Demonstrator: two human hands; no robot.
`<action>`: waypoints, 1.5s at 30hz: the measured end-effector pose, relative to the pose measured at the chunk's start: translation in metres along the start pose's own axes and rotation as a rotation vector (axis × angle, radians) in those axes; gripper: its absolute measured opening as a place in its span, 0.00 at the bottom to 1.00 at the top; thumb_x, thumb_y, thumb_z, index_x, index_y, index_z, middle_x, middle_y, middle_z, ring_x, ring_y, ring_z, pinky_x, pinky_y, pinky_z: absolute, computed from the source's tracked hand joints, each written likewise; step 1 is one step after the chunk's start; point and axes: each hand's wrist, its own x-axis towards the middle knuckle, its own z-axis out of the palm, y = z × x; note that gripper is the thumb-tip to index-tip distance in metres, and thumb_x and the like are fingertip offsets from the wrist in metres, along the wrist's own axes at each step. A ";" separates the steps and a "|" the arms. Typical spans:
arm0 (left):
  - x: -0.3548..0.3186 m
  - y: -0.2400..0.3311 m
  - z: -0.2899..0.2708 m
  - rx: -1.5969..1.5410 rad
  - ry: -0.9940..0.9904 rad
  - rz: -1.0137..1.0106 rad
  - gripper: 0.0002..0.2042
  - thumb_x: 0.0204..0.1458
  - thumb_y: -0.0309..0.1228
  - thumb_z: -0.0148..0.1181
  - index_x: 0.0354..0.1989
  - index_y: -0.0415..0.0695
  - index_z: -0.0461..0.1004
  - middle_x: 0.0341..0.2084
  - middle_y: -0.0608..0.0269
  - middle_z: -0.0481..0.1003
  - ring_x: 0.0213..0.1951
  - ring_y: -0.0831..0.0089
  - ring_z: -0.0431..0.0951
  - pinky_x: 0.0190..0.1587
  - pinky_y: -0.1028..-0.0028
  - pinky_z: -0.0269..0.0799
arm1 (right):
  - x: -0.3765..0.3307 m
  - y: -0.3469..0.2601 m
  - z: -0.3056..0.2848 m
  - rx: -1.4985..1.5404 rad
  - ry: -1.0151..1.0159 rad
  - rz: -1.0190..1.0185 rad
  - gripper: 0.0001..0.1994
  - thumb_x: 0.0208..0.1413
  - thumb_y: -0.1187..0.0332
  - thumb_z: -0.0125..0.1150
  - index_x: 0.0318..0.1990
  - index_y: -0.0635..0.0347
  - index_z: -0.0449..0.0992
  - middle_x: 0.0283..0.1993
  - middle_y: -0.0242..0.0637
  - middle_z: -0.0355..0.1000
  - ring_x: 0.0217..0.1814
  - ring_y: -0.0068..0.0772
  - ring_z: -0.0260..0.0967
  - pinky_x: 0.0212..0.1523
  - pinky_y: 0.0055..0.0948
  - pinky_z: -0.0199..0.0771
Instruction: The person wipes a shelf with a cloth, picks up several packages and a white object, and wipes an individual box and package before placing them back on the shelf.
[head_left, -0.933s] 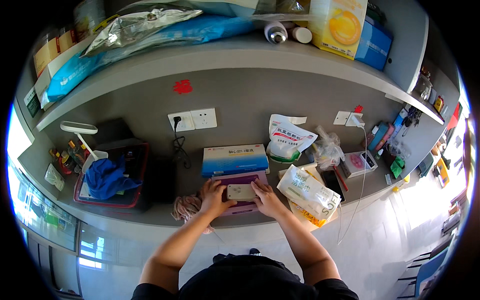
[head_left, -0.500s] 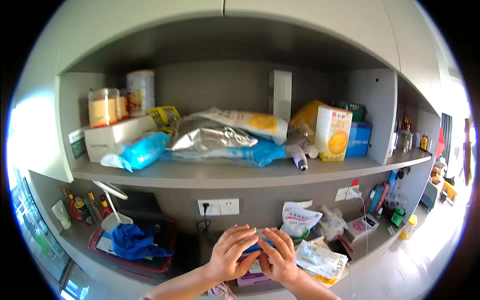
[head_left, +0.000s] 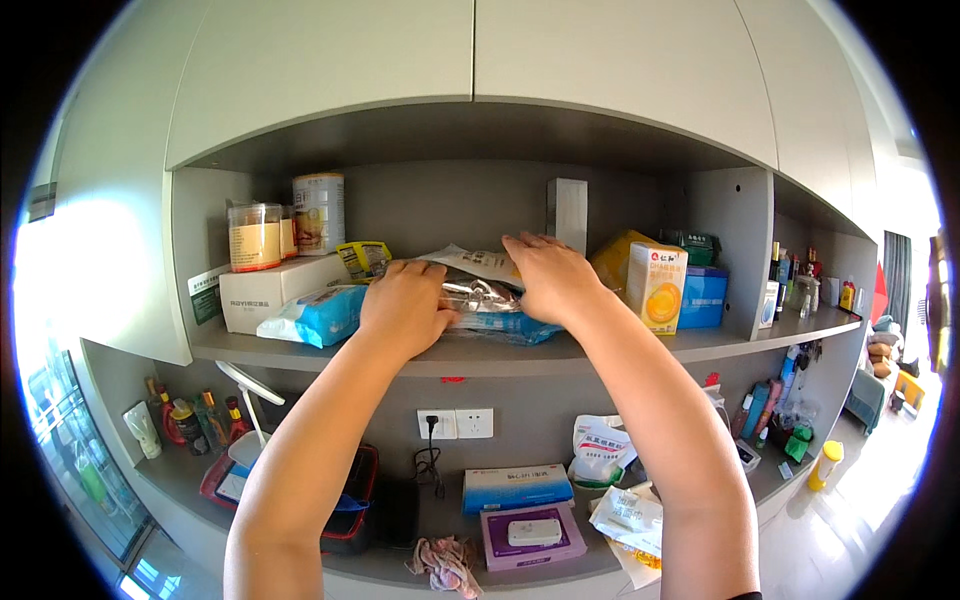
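Observation:
Both hands reach up to the middle of the open shelf (head_left: 620,352). My left hand (head_left: 405,308) rests at the left side of a pile of bags, its fingers stretched and the thumb apart. My right hand (head_left: 546,277) lies over the right side of the pile, fingers extended across the top. Between them shows a crumpled silver foil bag (head_left: 478,296). Below it lies a blue plastic package (head_left: 508,327), and a white bag (head_left: 468,260) sits on top. Just left of my left hand is a blue-and-white soft packet (head_left: 312,318).
On the shelf's left stand a white box (head_left: 272,300), clear jars (head_left: 256,238) and a tall can (head_left: 319,215). A white-and-yellow carton (head_left: 656,288) and blue box (head_left: 703,300) stand right. Below, the counter holds a purple box (head_left: 500,550), a pink cloth (head_left: 443,563) and bottles.
My hands have risen from above the counter boxes, where they were close together, to the bags on the shelf, and moved apart. The view has tilted upward.

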 end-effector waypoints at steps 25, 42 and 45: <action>0.011 -0.033 -0.020 -0.924 0.416 -0.605 0.19 0.51 0.43 0.60 0.28 0.33 0.74 0.21 0.51 0.75 0.25 0.65 0.74 0.31 0.67 0.68 | 0.001 -0.055 -0.020 1.285 0.693 0.792 0.15 0.58 0.69 0.50 0.21 0.68 0.65 0.18 0.32 0.59 0.21 0.22 0.51 0.23 0.31 0.56; -0.065 0.017 0.031 -0.285 0.907 0.447 0.17 0.45 0.20 0.63 0.45 0.42 0.74 0.43 0.55 0.77 0.49 0.57 0.76 0.49 0.66 0.73 | -0.089 -0.038 -0.014 1.758 0.628 0.700 0.10 0.58 0.70 0.52 0.38 0.70 0.73 0.37 0.39 0.71 0.39 0.27 0.68 0.39 0.25 0.68; -0.059 0.020 0.027 -0.188 0.912 0.535 0.17 0.44 0.25 0.66 0.44 0.44 0.75 0.43 0.58 0.77 0.51 0.60 0.75 0.50 0.65 0.73 | -0.088 -0.035 -0.020 1.797 0.570 0.686 0.16 0.57 0.62 0.57 0.44 0.69 0.73 0.41 0.41 0.72 0.41 0.30 0.70 0.42 0.27 0.69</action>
